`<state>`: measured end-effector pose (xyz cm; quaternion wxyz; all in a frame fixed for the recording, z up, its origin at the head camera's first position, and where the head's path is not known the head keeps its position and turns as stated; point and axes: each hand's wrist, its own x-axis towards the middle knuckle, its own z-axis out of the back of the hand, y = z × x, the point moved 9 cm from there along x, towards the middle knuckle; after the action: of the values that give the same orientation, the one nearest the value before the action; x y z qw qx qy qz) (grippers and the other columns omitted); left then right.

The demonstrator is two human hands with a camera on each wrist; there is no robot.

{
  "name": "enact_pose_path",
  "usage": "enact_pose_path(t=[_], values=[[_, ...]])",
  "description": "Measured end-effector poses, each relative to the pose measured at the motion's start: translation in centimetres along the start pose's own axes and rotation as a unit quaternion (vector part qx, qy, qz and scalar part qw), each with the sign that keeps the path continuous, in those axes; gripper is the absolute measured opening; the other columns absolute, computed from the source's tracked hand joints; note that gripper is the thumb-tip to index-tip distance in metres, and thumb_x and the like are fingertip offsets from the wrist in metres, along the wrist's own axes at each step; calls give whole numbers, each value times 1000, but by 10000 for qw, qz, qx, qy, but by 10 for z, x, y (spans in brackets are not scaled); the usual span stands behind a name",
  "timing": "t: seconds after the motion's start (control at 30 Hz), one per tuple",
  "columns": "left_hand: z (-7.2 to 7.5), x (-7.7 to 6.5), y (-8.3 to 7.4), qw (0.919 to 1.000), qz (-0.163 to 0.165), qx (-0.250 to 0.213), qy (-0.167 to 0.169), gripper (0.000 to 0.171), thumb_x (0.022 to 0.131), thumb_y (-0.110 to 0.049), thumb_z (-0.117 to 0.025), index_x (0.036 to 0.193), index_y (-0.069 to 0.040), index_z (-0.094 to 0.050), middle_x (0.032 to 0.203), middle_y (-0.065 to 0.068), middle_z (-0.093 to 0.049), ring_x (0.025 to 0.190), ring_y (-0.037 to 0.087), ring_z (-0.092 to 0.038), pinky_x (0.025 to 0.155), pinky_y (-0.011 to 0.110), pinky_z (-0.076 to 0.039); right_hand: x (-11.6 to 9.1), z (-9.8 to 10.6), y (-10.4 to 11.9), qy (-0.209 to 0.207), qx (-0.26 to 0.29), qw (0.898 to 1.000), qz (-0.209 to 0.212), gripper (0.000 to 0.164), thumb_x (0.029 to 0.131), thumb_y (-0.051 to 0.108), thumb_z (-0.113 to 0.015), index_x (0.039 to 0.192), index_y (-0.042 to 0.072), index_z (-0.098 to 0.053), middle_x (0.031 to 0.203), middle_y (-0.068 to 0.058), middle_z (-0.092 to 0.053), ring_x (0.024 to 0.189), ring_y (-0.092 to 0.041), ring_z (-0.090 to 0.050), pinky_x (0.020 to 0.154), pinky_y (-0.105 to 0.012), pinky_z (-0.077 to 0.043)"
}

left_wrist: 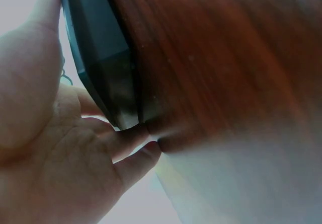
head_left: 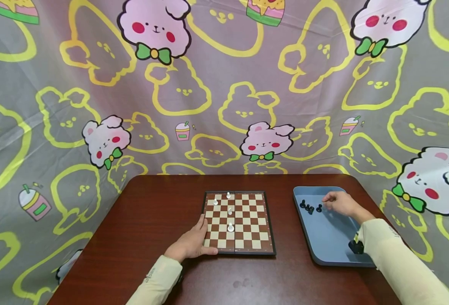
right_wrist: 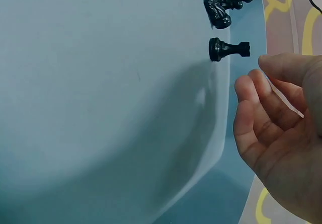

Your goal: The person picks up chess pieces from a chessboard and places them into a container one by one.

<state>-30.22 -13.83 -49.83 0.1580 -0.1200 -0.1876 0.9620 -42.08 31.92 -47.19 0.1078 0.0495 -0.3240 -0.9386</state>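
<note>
My left hand [head_left: 191,240] rests at the near left corner of a brown-and-cream chessboard [head_left: 250,244], fingers along its left side and thumb on the front edge. In the left wrist view the fingers [left_wrist: 133,166] touch the board's dark edge [left_wrist: 98,48]. Over the blue tray [head_left: 323,248], my right hand [head_left: 340,203] hovers with loosely bent fingers and holds nothing. A black rook [right_wrist: 229,49] stands upright just beyond its thumb tip. Several other black chess pieces [head_left: 307,207] cluster beside the rook, one of them a knight [right_wrist: 217,11].
Several white chess pieces [head_left: 230,227] stand on the left half of the board. The brown table [head_left: 148,212] carries board and tray, the tray to the right of the board. A patterned cloth [head_left: 213,97] hangs behind and at both sides.
</note>
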Motion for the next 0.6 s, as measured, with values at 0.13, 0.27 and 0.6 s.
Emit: enact_pose_path(t=[0.13,0.27,0.6], values=[[1,0,-1,10000,-10,-29,-9,116,73,-61,-71,147,10,-16,155,24,-6,135,37,-27,99,45,-38,0,1,3,47,-10,10000,35,13,89,3,-58,98,-4,-64,84,-9,-64,74,-21,-58,63,-35,-48],[2,0,-2,10000,-43,-24,-30,116,72,-60,-72,146,10,-17,154,25,-6,135,38,-28,99,45,-38,1,1,9,110,50,9999,34,15,91,3,-57,100,-6,-63,86,-11,-64,76,-21,-57,64,-35,-47],[1,0,-1,9999,3,-154,23,117,72,-61,-71,147,10,-15,155,24,-4,136,36,-26,100,45,-37,4,-3,39,263,97,9989,373,16,92,10,-59,101,-3,-64,89,-13,-65,78,-23,-61,65,-36,-48]])
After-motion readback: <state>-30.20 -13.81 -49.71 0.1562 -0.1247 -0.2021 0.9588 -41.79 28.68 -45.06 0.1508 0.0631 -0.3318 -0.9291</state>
